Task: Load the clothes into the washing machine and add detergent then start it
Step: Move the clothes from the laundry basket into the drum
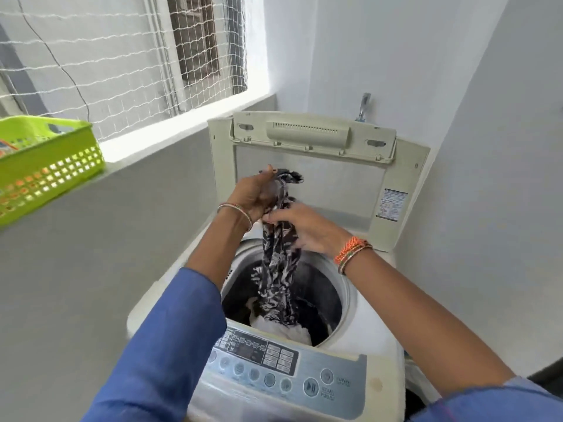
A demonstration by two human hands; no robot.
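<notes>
A cream top-loading washing machine (374,327) stands in front of me with its lid (316,166) raised upright. A black-and-white patterned garment (275,269) hangs from both hands down into the drum (323,287). My left hand (256,193) grips its top end above the opening. My right hand (304,226) holds the cloth just below that. White and dark clothes (283,328) lie inside the drum. The control panel (274,367) with round buttons faces me at the front.
A green plastic basket (48,166) with orange items sits on the ledge at the left, under a netted window (122,56). A metal tap (364,106) sticks out of the wall behind the lid. White walls close in on the right.
</notes>
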